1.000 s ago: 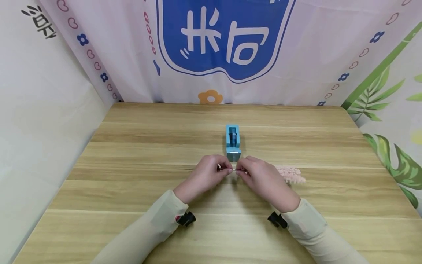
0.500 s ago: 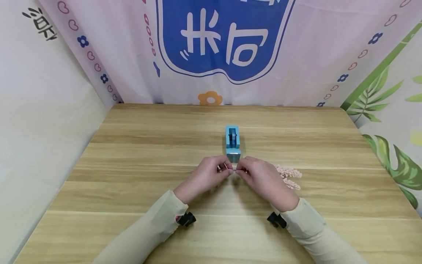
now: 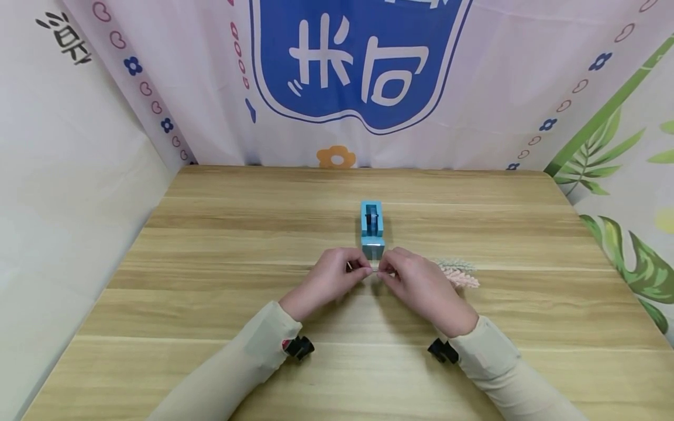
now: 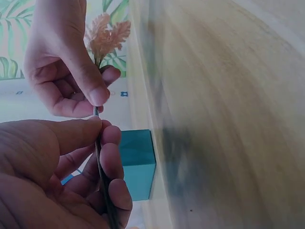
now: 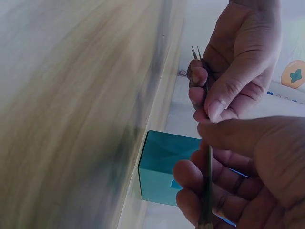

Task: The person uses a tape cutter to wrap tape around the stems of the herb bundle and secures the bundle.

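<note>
Both hands pinch the thin dark stems (image 4: 101,164) of a bunch of artificial flowers, held level just above the table. My left hand (image 3: 337,272) grips the stems' left part; their cut ends (image 5: 195,51) poke out past its fingers in the right wrist view. My right hand (image 3: 421,283) holds the part nearer the blooms, thumb against fingertips. Fluffy pink flower heads (image 3: 460,278) and a pale green one (image 3: 457,265) stick out beyond the right hand. A pale, shiny band (image 4: 96,111) shows on the stems between the two thumbs. The fingertips nearly meet.
A blue tape dispenser (image 3: 371,219) with a roll in it stands just beyond the fingertips. The wooden table (image 3: 237,234) reaches back to a printed cloth (image 3: 210,88). Black wrist cameras sit below each cuff.
The flower heads have turned about the stems: they spread apart, then came closer, and a pale green head now shows behind the pink ones. Both hands stay nearly in place, still pinching.
</note>
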`<state>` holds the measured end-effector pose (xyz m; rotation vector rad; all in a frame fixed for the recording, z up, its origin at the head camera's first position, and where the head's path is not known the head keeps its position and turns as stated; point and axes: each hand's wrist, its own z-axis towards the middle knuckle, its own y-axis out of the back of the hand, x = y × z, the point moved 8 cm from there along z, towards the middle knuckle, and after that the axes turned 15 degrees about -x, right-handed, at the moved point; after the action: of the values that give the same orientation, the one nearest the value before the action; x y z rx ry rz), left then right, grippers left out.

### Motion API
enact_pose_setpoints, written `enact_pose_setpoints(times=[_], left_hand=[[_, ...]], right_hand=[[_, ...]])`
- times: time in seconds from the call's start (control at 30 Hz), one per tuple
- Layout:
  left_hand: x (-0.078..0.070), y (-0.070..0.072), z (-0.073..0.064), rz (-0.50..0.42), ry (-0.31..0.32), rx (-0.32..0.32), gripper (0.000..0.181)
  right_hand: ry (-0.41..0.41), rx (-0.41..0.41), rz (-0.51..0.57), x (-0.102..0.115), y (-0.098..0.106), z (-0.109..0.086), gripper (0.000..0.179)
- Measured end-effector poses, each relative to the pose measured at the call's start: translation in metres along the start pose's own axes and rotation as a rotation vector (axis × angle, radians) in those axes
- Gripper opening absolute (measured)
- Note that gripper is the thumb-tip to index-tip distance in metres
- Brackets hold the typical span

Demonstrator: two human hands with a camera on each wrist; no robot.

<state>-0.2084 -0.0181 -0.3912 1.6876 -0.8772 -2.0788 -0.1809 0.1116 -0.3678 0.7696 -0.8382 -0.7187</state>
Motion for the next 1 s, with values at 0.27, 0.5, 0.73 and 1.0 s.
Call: enact_pose_setpoints(times=[0.27,0.5,0.73,1.0], left_hand=[[0.0018,-0.0007,0.0007,-0.010,0.013,0.006,0.008],[0.0027,-0.0046,0.0019,0.027,0.014,0.024,0.008],[0.0020,-0.0057,0.0031,0.045,-0.005,0.027,0.016],[0.0004,-0.0032,0.0040,0.054,-0.008,-0.009,0.014]], right_hand=[[0.005,0.009,-0.010,0.0004,-0.0001,0.0008,0.006],[0.006,-0.019,-0.027,0.0005,0.0000,0.0018,0.004],[-0.004,-0.021,-0.028,-0.0008,-0.0027,0.0017,0.004],[-0.045,0.007,-0.017,-0.0025,-0.0036,0.0024,0.005]])
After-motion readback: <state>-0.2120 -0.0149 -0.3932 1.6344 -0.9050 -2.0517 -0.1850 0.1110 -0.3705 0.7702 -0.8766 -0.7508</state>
